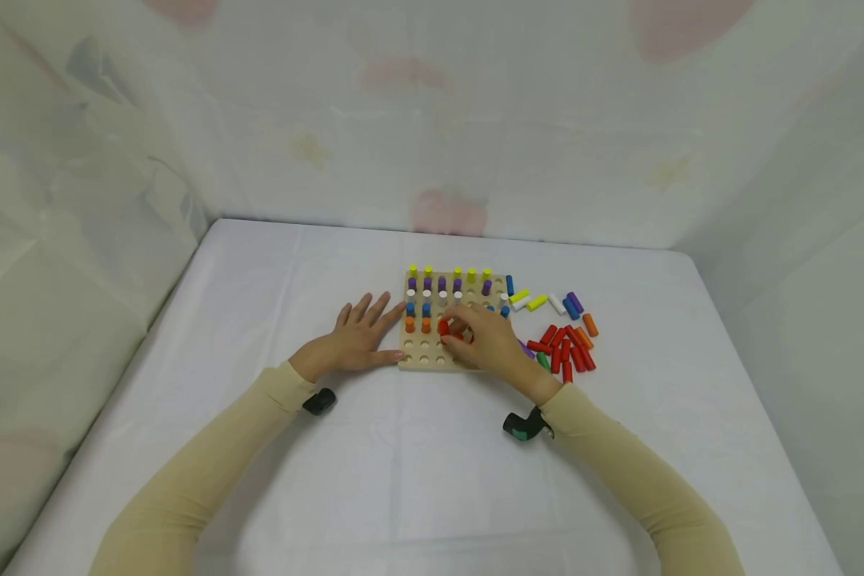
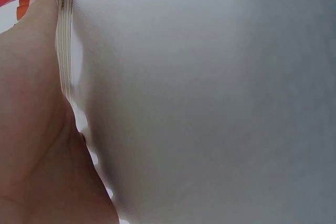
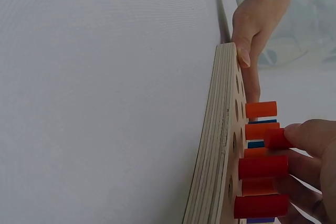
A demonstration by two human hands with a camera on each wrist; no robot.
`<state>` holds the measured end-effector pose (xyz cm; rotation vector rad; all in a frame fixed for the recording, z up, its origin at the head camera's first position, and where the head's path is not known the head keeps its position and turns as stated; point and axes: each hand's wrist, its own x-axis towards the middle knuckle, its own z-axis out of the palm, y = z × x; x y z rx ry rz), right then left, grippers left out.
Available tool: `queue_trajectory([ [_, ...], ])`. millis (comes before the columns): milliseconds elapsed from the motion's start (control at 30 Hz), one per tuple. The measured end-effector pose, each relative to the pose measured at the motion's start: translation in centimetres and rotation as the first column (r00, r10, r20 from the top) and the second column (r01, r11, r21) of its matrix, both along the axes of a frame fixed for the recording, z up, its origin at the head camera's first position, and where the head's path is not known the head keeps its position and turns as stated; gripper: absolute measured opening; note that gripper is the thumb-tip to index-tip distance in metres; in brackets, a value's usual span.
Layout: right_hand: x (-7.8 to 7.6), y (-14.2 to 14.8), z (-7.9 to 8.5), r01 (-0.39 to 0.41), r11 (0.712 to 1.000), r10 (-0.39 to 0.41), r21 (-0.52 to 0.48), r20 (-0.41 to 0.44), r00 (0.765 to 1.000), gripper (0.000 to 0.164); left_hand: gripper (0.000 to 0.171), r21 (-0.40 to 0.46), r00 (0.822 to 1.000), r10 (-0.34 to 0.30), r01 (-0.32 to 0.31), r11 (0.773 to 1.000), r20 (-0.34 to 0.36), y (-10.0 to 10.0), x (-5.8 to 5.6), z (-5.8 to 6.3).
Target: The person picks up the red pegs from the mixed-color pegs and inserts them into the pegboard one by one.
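The person's right hand pinches a red peg between thumb and fingertips, over a wooden board. The peg's end is clear of the wood (at least as the right wrist view shows it). Two standing red pegs rise from the board just beside those fingers. Left of the pinching fingertips stand orange pegs; beyond them, white pegs and yellow pegs. The left hand has its fingers spread apart, thumb touching the board's near left corner. To the right of the pinching fingers, loose red pegs lie on a white cloth.
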<state>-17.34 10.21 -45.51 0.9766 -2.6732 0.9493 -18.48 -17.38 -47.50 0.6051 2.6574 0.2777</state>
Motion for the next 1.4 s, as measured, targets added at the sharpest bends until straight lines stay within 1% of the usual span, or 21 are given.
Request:
queue_trajectory([
  [167, 0.0, -0.1, -0.4, 0.008, 1.0, -0.008, 0.03, -0.003, 1.0, 0.031, 0.097, 0.036, 1.0, -0.011, 0.012, 0.999, -0.017, -0.1, 0.0, 0.1],
  [367, 0.2, -0.2, -0.7, 0.013, 0.999, -0.013, 0.031, -0.01, 1.0, 0.031, 0.095, 0.02, 1.0, -0.012, 0.012, 1.0, -0.018, -0.1, 0.1, 0.2],
  [600, 0.3, -0.3, -1.0, 0.023, 0.999, -0.022, 0.039, -0.019, 1.0, 0.031, 0.096, 0.013, 1.0, -0.015, 0.015, 1.0, -0.022, -0.2, -0.1, -0.3],
  [867, 0.2, -0.4, -1.5, 0.053, 0.997, -0.052, 0.059, -0.012, 0.999, 0.03, 0.093, 0.002, 1.0, -0.005, 0.005, 1.0, -0.025, 0.1, 0.2, 0.3],
  [967, 0.2, -0.4, -1.7, 0.06, 0.997, -0.059, 0.053, -0.018, 0.998, 0.03, 0.094, 0.01, 1.0, -0.011, 0.011, 1.0, -0.03, 0.0, 0.1, 0.1],
  [1100, 0.3, -0.5, -1.8, 0.065, 0.997, -0.064, 0.037, -0.026, 0.998, 0.031, 0.096, 0.005, 1.0, -0.008, 0.008, 1.0, -0.016, -0.1, -0.1, -0.3],
  [1333, 0.4, -0.6, -2.1, 0.09, 0.995, -0.088, 0.038, -0.033, 0.996, 0.03, 0.097, 0.023, 1.0, -0.006, 0.007, 1.0, -0.014, -0.1, -0.1, -0.2],
  [1400, 0.5, -0.6, -2.2, 0.09, 0.995, -0.089, 0.036, -0.038, 0.995, 0.03, 0.097, 0.012, 1.0, -0.005, 0.005, 1.0, -0.01, -0.1, -0.1, -0.3],
])
